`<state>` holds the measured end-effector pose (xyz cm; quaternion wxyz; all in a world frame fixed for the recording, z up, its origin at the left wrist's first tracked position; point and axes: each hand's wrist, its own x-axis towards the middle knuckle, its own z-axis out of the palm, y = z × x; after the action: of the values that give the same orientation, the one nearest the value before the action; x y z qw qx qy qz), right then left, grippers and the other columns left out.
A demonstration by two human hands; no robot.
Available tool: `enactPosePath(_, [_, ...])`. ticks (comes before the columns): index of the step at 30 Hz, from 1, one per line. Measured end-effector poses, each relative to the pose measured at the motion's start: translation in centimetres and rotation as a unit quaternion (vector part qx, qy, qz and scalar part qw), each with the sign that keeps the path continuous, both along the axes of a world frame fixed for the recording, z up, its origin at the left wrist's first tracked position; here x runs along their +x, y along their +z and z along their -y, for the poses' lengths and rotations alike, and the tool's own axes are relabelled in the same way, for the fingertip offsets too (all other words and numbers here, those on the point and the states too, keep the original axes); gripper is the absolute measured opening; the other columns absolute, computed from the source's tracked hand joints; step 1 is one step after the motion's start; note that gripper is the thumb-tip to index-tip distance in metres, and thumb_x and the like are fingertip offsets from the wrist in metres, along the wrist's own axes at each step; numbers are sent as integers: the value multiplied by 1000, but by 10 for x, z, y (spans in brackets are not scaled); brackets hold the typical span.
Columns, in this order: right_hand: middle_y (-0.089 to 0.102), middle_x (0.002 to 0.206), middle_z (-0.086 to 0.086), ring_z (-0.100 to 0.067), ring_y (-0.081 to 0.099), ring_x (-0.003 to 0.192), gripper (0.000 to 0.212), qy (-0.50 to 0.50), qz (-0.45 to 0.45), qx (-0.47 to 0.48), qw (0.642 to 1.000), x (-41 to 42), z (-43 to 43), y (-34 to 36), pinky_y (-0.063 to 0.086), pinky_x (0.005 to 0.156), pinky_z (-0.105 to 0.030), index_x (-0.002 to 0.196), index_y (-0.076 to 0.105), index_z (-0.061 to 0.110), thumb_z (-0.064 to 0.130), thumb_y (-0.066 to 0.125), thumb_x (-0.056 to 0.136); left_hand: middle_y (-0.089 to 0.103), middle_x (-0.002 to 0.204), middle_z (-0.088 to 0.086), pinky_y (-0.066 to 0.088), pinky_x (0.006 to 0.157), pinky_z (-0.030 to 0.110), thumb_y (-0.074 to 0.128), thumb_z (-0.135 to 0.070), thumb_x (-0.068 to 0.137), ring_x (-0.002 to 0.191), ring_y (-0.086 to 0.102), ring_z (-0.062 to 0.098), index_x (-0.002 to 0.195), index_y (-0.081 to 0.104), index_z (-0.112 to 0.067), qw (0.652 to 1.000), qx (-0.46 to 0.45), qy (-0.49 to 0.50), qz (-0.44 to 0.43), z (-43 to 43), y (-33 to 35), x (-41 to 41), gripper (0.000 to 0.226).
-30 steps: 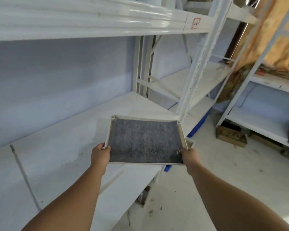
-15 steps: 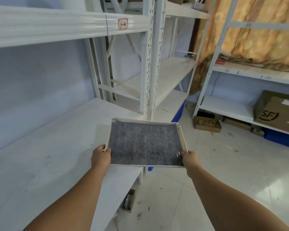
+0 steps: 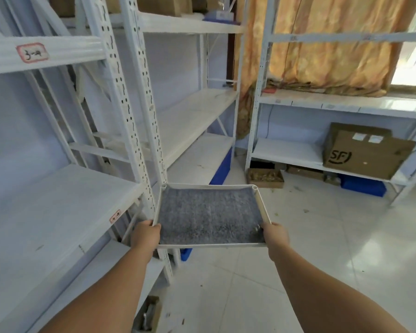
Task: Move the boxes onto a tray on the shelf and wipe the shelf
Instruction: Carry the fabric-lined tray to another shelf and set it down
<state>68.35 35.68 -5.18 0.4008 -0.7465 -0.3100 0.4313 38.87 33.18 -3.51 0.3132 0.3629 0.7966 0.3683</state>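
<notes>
I hold a shallow tray (image 3: 209, 218) with a grey felt floor and a white rim, level in front of me over the floor. My left hand (image 3: 145, 235) grips its near left corner and my right hand (image 3: 274, 236) grips its near right corner. The tray carries nothing. A white shelf board (image 3: 48, 212) lies to my left, bare. A brown cardboard box (image 3: 363, 155) marked SF sits on the low shelf of the rack at the right.
White slotted uprights (image 3: 139, 131) stand just left of the tray. A second rack (image 3: 197, 111) runs behind it. An open carton (image 3: 265, 177) and a blue bin (image 3: 362, 187) sit on the tiled floor under the right rack. An orange curtain (image 3: 322, 44) hangs behind.
My view has swung to the right, away from the left shelf toward the right rack and the SF box. The tray stays held in both hands, now off the shelf edge over the floor.
</notes>
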Motion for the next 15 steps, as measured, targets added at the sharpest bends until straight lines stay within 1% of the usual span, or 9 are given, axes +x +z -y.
enactPosePath(2, [64, 83, -18, -34, 61, 83, 16, -18, -8, 11, 1000, 28, -7, 4, 49, 73, -41, 87, 68, 8, 18, 54, 87, 64, 96, 17, 44, 72, 34, 50, -15, 94, 85, 58, 30, 114, 65, -3, 1000, 0, -15, -4, -14, 5, 26, 27])
enactPosePath(4, [64, 81, -17, -33, 60, 81, 18, -31, -15, 19, 999, 54, -14, 11, 47, 71, -38, 88, 69, 7, 19, 56, 86, 64, 91, 17, 46, 74, 38, 50, -16, 94, 86, 60, 33, 108, 66, -2, 999, 1, -34, -16, -27, 11, 50, 25])
enactPosePath(6, [62, 76, -15, -31, 58, 77, 19, -49, -29, 34, 998, 79, -20, 23, 44, 68, -37, 90, 69, 4, 19, 57, 85, 64, 91, 17, 45, 75, 37, 50, -16, 94, 85, 58, 32, 105, 65, -3, 998, 6, -53, -29, -40, 22, 74, 23])
enactPosePath(8, [59, 70, -12, -29, 55, 71, 16, -63, -46, 55, 995, 102, -25, 38, 43, 67, -37, 88, 68, 4, 17, 59, 85, 65, 102, 19, 45, 78, 37, 49, -14, 95, 89, 59, 33, 115, 63, -2, 997, 34, -67, -23, -56, 32, 97, 27])
enactPosePath(10, [60, 73, -12, -27, 55, 70, 12, -75, -52, 69, 993, 123, -30, 53, 45, 68, -39, 86, 66, 7, 17, 59, 86, 62, 119, 18, 44, 84, 37, 48, -15, 95, 100, 58, 34, 126, 55, -4, 995, 59, -74, -7, -71, 45, 120, 34])
enactPosePath(11, [61, 76, -13, -27, 56, 70, 12, -86, -52, 77, 992, 134, -33, 59, 46, 69, -40, 83, 66, 8, 18, 60, 85, 60, 123, 17, 43, 83, 36, 48, -17, 96, 101, 58, 32, 129, 53, -5, 994, 68, -79, 1, -79, 51, 131, 36])
enactPosePath(13, [60, 77, -13, -26, 55, 69, 12, -105, -52, 95, 989, 153, -38, 73, 45, 68, -39, 81, 67, 8, 18, 60, 84, 60, 122, 15, 43, 80, 36, 47, -20, 97, 98, 57, 29, 130, 52, -5, 991, 84, -100, 12, -95, 59, 151, 36])
enactPosePath(15, [58, 73, -10, -23, 53, 65, 13, -118, -38, 111, 986, 170, -43, 86, 43, 62, -33, 85, 66, 7, 15, 56, 88, 63, 119, 16, 44, 79, 36, 47, -23, 97, 99, 59, 31, 126, 56, -4, 988, 95, -123, 9, -113, 68, 168, 35])
